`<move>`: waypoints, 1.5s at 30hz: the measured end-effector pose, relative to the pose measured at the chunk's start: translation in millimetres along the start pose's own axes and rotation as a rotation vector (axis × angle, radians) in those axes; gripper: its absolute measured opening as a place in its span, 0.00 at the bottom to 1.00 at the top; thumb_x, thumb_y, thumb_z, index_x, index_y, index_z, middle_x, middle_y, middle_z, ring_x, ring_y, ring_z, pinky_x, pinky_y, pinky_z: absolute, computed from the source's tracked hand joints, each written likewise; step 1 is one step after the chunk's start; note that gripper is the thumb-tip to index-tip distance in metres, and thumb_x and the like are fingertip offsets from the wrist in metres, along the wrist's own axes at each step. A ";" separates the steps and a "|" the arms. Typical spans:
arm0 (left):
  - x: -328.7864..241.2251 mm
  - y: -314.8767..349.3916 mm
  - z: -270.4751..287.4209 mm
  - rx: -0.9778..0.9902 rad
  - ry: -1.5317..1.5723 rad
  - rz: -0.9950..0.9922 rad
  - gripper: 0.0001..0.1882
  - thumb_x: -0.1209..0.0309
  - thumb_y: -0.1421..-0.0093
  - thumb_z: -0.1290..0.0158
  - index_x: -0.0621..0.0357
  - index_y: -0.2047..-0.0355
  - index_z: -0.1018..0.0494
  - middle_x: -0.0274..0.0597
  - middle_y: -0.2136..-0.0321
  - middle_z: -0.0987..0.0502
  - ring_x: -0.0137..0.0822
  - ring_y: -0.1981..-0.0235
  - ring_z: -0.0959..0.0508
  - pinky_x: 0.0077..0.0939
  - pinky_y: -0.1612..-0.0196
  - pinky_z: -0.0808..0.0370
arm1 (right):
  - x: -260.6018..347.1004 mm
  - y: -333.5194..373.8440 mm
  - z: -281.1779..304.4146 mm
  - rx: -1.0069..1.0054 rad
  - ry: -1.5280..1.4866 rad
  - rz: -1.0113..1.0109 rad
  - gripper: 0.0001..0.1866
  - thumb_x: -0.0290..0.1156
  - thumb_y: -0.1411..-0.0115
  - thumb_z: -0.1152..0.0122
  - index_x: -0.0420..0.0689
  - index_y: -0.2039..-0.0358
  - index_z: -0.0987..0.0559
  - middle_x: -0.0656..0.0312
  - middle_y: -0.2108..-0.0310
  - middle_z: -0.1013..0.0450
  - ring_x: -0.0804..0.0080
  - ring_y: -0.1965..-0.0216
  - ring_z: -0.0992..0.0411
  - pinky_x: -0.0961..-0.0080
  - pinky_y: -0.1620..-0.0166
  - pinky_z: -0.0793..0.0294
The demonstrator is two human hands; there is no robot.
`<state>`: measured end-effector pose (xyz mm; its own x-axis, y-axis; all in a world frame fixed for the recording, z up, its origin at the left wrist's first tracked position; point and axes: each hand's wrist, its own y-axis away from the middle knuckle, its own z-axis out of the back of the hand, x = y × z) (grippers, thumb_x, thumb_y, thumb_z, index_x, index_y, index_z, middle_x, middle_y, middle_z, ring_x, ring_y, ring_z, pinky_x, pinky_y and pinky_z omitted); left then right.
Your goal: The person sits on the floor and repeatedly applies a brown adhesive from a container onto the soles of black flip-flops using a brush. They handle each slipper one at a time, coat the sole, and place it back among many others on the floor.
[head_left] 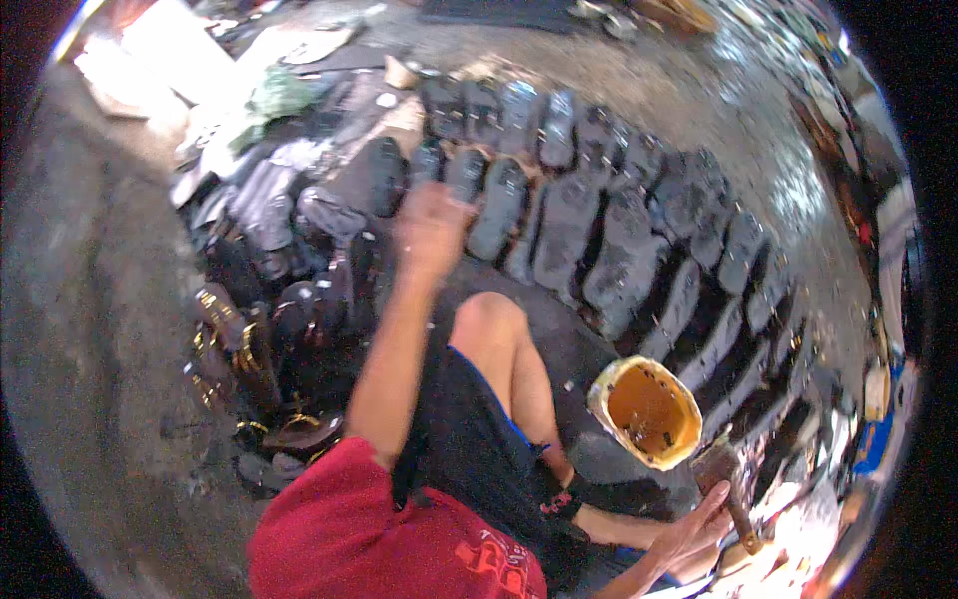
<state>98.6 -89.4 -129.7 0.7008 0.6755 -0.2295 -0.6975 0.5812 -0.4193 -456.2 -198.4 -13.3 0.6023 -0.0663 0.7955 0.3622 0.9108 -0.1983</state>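
My left hand (434, 222) is over the near row of dark shoe soles, at a small sole (466, 176). It is smeared by motion, so I cannot tell whether its fingers grip anything. Low on the right, my right hand (702, 517) is closed round a flat brush (739, 514) with a brown handle, its wide end pointing up toward the glue pot. That pot (692, 431) is a pale, crusted container with amber glue inside, standing just beyond my right hand. Dark soles (569, 232) lie side by side in curved rows in front of my knees.
Finished-looking sandals with gold trim (222, 311) are heaped at the left. Behind them are loose dark pieces (264, 205) and a green plastic bag (284, 95). Bright scraps (798, 529) crowd the lower right. Concrete floor (110, 329) surrounds the rows.
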 end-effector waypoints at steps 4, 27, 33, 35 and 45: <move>223.9 -40.1 -3.5 0.430 -0.825 0.747 0.63 0.28 0.47 0.43 0.67 0.28 0.46 0.73 0.32 0.41 0.74 0.32 0.41 0.70 0.34 0.41 | 10.1 -11.7 5.8 -0.073 -0.048 -0.035 0.19 0.21 0.50 0.25 0.34 0.56 0.16 0.64 0.63 0.18 0.71 0.65 0.24 0.72 0.57 0.20; -68.8 146.9 180.9 0.253 0.221 -0.173 0.34 0.83 0.51 0.42 0.63 0.39 0.29 0.54 0.40 0.28 0.53 0.36 0.32 0.45 0.31 0.38 | -49.3 -4.6 24.5 0.510 -0.019 -0.189 0.14 0.33 0.39 0.32 0.34 0.61 0.19 0.58 0.71 0.20 0.75 0.67 0.25 0.67 0.59 0.24; -137.7 172.1 178.3 0.503 0.170 -0.259 0.30 0.69 0.44 0.36 0.54 0.40 0.24 0.50 0.38 0.26 0.53 0.37 0.30 0.43 0.35 0.33 | -28.1 -20.6 30.2 0.302 -1.123 -0.494 0.09 0.32 0.31 0.38 0.38 0.59 0.21 0.63 0.62 0.21 0.76 0.63 0.22 0.75 0.59 0.19; -150.6 167.8 174.2 0.451 0.460 -0.169 0.27 0.68 0.40 0.37 0.58 0.40 0.24 0.48 0.46 0.20 0.45 0.47 0.22 0.36 0.42 0.27 | -17.9 -31.7 24.7 0.176 -1.230 -0.330 0.10 0.33 0.30 0.39 0.39 0.54 0.22 0.63 0.60 0.21 0.74 0.62 0.21 0.71 0.56 0.17; -254.8 219.1 178.9 1.005 1.845 0.667 0.31 0.50 0.28 0.56 0.64 0.38 0.33 0.55 0.50 0.21 0.44 0.56 0.19 0.38 0.52 0.21 | 87.5 -6.7 -25.2 0.409 -0.476 0.378 0.16 0.32 0.43 0.24 0.39 0.58 0.17 0.66 0.65 0.19 0.80 0.65 0.25 0.79 0.60 0.25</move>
<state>-259.6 -53.0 -5.9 -0.7087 0.1118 -0.6966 -0.2261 0.8993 0.3742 -388.0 -220.7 43.2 0.2258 0.3820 0.8962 -0.1595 0.9220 -0.3528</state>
